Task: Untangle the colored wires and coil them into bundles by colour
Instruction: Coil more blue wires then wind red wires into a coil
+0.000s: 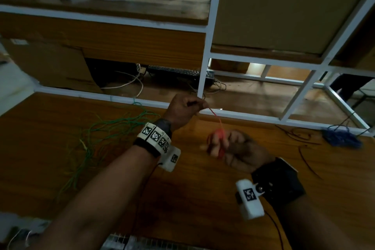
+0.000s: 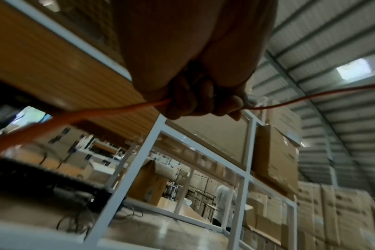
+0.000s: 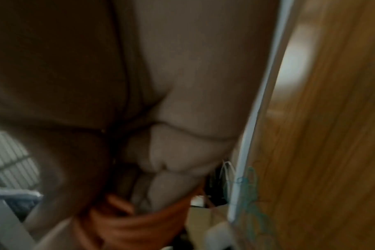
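both hands grip the red wire (image 1: 220, 128); only the head view shows the green wires (image 1: 113, 128) loose.

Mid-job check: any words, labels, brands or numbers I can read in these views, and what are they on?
No readable text.
Left wrist band: black-and-white square code markers, no letters.
Right wrist camera block: one such marker, no letters.
Cardboard boxes: any print too blurred to read.
Keyboard: keys too small and dark.
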The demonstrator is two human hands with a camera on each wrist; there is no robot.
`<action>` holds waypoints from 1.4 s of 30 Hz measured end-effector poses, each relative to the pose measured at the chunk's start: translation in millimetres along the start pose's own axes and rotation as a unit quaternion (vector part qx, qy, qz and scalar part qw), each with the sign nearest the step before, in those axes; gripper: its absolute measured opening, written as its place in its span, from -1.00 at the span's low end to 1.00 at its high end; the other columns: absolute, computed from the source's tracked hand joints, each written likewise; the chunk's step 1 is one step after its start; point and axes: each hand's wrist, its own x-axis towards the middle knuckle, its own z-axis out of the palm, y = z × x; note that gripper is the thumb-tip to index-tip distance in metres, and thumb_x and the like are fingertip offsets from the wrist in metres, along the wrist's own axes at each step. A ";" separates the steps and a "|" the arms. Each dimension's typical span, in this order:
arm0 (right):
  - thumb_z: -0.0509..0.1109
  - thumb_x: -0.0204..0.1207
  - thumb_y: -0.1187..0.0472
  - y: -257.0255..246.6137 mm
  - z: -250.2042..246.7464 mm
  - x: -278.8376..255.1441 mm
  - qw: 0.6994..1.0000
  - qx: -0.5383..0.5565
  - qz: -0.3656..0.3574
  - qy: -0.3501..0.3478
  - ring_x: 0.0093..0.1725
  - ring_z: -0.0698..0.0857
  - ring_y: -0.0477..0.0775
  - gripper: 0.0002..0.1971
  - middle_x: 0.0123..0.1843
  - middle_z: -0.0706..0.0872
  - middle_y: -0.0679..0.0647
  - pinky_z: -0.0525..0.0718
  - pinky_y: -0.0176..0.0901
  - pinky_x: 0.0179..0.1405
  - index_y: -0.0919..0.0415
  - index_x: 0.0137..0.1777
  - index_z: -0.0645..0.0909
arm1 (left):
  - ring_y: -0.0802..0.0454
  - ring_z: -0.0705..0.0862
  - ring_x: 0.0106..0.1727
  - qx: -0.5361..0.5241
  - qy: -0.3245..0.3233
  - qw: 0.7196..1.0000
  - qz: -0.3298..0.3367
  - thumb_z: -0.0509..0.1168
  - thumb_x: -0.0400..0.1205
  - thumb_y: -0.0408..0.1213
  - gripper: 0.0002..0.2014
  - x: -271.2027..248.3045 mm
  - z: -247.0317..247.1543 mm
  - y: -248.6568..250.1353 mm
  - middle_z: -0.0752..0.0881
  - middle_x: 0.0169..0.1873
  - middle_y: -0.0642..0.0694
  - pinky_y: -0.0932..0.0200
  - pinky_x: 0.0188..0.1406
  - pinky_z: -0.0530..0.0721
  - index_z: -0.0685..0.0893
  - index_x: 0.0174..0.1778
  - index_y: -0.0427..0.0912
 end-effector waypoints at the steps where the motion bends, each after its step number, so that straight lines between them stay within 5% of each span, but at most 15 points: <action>1: 0.32 0.73 0.39 -5.2 -1.7 3.5 0.996 0.075 -0.047 0.010 0.33 0.74 0.22 -0.77 0.29 0.72 0.40 0.68 0.05 0.44 0.45 0.33 0.59 | 0.11 0.76 -0.19 0.003 0.004 1.000 -0.013 0.43 0.62 -0.27 -0.92 -3.7 0.2 -5.9 0.82 -0.19 -0.03 0.27 -0.23 0.69 0.84 -0.07 -0.13; 5: 0.18 0.78 0.30 -35.5 -0.6 20.4 0.957 0.127 -0.203 0.163 0.51 0.64 0.12 -0.71 0.46 0.70 0.26 0.61 -0.18 0.50 0.31 0.41 0.60 | 0.03 0.73 -0.24 -0.057 -0.064 0.991 -0.100 0.37 0.66 -0.31 -0.88 -33.6 20.1 -27.3 0.82 -0.22 0.03 0.17 -0.23 0.70 0.81 -0.09 -0.04; 7: 0.12 0.83 0.27 -42.9 -9.0 21.6 0.894 0.011 -0.289 0.342 0.45 0.69 0.11 -0.70 0.36 0.77 0.22 0.67 -0.16 0.40 0.28 0.37 0.64 | 0.13 0.66 -0.32 -0.052 -0.063 0.983 -0.164 0.37 0.66 -0.19 -0.86 -49.2 29.6 -36.1 0.78 -0.29 0.02 0.30 -0.36 0.62 0.81 -0.07 -0.13; 9: 0.15 0.85 0.22 -39.4 -32.3 18.6 0.749 -0.307 -0.296 0.507 0.36 0.71 0.07 -0.71 0.28 0.79 0.20 0.69 -0.03 0.39 0.32 0.30 0.68 | 0.14 0.65 -0.32 -0.021 -0.057 0.982 -0.179 0.41 0.62 -0.08 -0.80 -62.7 32.5 -42.9 0.76 -0.31 -0.07 0.25 -0.32 0.61 0.82 -0.11 -0.13; 11: 0.22 0.81 0.26 -30.8 -51.2 12.9 0.595 -0.545 -0.194 0.558 0.24 0.70 -0.01 -0.77 0.24 0.75 0.13 0.73 0.04 0.29 0.30 0.23 0.70 | 0.24 0.65 -0.35 -0.018 -0.058 0.984 -0.170 0.44 0.59 -0.08 -0.85 -71.5 28.5 -43.0 0.75 -0.35 0.01 0.28 -0.31 0.62 0.82 -0.20 -0.06; 12: 0.25 0.76 0.33 -26.3 -53.7 9.8 0.561 -0.613 -0.106 0.546 0.20 0.66 -0.08 -0.80 0.23 0.71 0.03 0.72 -0.12 0.18 0.24 0.22 0.70 | 0.30 0.66 -0.37 -0.012 -0.059 0.985 -0.159 0.45 0.58 -0.11 -0.89 -72.9 24.2 -40.1 0.75 -0.37 0.10 0.34 -0.34 0.61 0.81 -0.22 -0.01; 15: 0.30 0.68 0.43 -10.3 -51.0 0.2 0.581 -0.696 0.153 0.392 0.11 0.66 -0.09 -0.77 0.16 0.65 -0.07 0.58 -0.36 0.04 0.12 0.17 0.67 | 0.36 0.71 -0.23 0.073 -0.041 0.992 -0.097 0.46 0.59 -0.14 -0.94 -69.2 5.2 -38.1 0.79 -0.25 0.20 0.34 -0.24 0.66 0.80 -0.19 0.06; 18: 0.20 0.81 0.19 3.4 -43.7 -4.6 0.689 -0.603 0.290 0.279 0.14 0.73 -0.02 -0.78 0.11 0.77 0.01 0.67 0.10 0.36 0.11 0.04 0.68 | 0.22 0.73 -0.10 0.176 -0.022 0.984 -0.033 0.47 0.59 -0.09 -0.89 -61.7 -13.3 -40.1 0.80 -0.13 0.16 0.19 -0.12 0.70 0.84 -0.09 -0.01; 20: 0.10 0.80 -0.16 7.9 -34.8 -4.7 0.745 -0.530 0.328 0.238 0.18 0.75 -0.01 -0.52 0.04 0.84 -0.03 0.58 0.24 0.46 0.13 0.03 0.75 | 0.21 0.72 -0.16 0.207 -0.006 0.977 0.050 0.46 0.58 -0.08 -0.85 -57.2 -18.4 -36.9 0.82 -0.14 0.11 0.25 -0.22 0.65 0.85 -0.06 -0.07; 22: 0.10 0.72 -0.30 10.9 -23.4 -5.5 0.808 -0.457 0.325 0.180 0.26 0.75 -0.03 -0.39 0.04 0.86 -0.07 0.49 0.26 0.55 0.21 0.08 0.78 | 0.23 0.72 -0.22 0.197 0.011 0.972 0.131 0.43 0.59 -0.04 -0.78 -52.3 -19.4 -31.1 0.84 -0.14 0.04 0.33 -0.33 0.62 0.85 -0.05 -0.10; 26: 0.20 0.82 0.15 12.6 -2.4 -2.6 0.952 -0.223 0.197 0.074 0.27 0.74 0.35 -0.65 -0.12 0.82 0.20 0.54 0.27 0.57 0.47 0.15 0.64 | 0.23 0.71 -0.27 0.139 0.023 0.975 0.174 0.37 0.62 -0.02 -0.77 -42.5 -13.8 -25.8 0.79 -0.23 0.11 0.29 -0.36 0.63 0.83 -0.04 -0.08; 29: 0.32 0.74 0.23 -1.0 4.7 8.3 0.997 0.056 0.045 0.017 0.28 0.75 0.25 -0.77 0.01 0.81 0.31 0.65 0.07 0.46 0.42 0.19 0.63 | 0.22 0.71 -0.25 0.073 0.024 0.987 0.138 0.32 0.65 -0.03 -0.83 -45.2 1.6 -26.7 0.74 -0.28 0.19 0.24 -0.31 0.68 0.78 -0.02 0.04; 35: 0.15 0.81 0.21 -41.3 2.4 34.6 0.907 0.231 -0.254 0.242 0.38 0.76 0.18 -0.68 0.22 0.82 0.32 0.63 -0.07 0.49 0.42 0.22 0.65 | 0.10 0.70 -0.31 -0.032 -0.072 0.996 -0.039 0.24 0.74 -0.22 -0.80 -63.9 40.9 -35.1 0.73 -0.26 -0.02 0.07 -0.34 0.74 0.69 0.22 0.03; 38: 0.08 0.88 0.16 -48.4 -17.5 35.9 0.850 -0.067 -0.307 0.422 0.39 0.75 0.12 -0.69 0.25 0.84 0.19 0.63 -0.03 0.50 0.29 0.34 0.59 | 0.15 0.68 -0.33 -0.031 -0.140 0.982 -0.121 0.31 0.71 -0.18 -0.82 -71.1 48.3 -37.7 0.74 -0.26 -0.09 0.16 -0.35 0.73 0.73 0.18 -0.02; 42: 0.21 0.84 0.03 -47.3 -51.6 19.8 0.635 -0.507 -0.243 0.530 0.19 0.80 0.01 -0.68 0.06 0.87 0.09 0.71 0.06 0.30 0.08 0.02 0.78 | 0.07 0.70 -0.26 0.001 -0.186 0.972 -0.144 0.37 0.67 -0.19 -0.78 -74.5 38.1 -42.0 0.75 -0.16 -0.32 0.18 -0.24 0.76 0.73 0.11 -0.27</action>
